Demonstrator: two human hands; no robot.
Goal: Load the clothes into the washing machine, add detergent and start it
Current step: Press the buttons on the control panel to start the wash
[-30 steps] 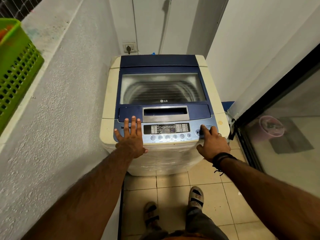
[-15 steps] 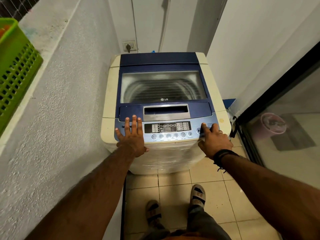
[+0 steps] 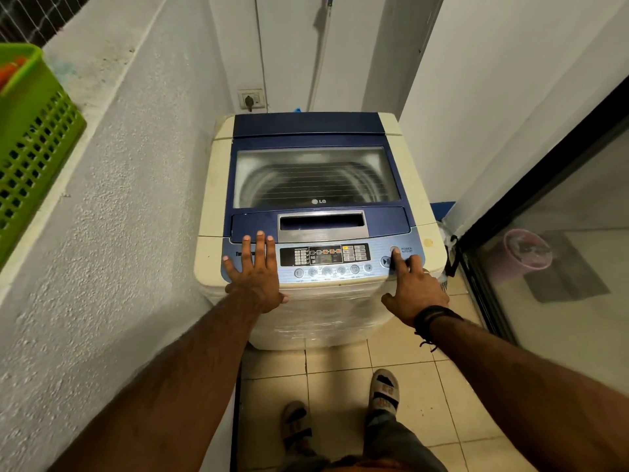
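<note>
**Finger on the power button, lid shut**

Head view: The washing machine (image 3: 316,212), a cream top-loader with a blue lid, stands on the tiled floor (image 3: 340,369) in a narrow corner, its left side close against a rough white wall (image 3: 112,216). Its lid (image 3: 316,172) is closed, and through the tinted window the drum shows only as dim ribbed metal; whether clothes lie inside cannot be told. The control panel (image 3: 323,258) runs along the machine's front edge, with its small display lit.

The left hand (image 3: 255,274) lies flat on the left end of the control panel, fingers spread and straight, palm over the machine's front lip, grasping nothing. The right hand (image 3: 413,287) reaches to the right end of the panel: its index finger is stretched out with the tip on the round power button (image 3: 394,250), the other fingers loosely curled, holding nothing. A dark band (image 3: 432,316) circles the right wrist. Just left of that fingertip sits the start/pause button (image 3: 385,261).

A green plastic basket (image 3: 30,137) rests on the ledge of the wall well to the machine's left, with something orange inside. A wall socket (image 3: 251,98) with a plug in it sits just behind the machine. A dark-framed glass door (image 3: 544,233) stands to the machine's right. Two sandalled feet (image 3: 340,407) stand on the tiles in front of the machine.
</note>
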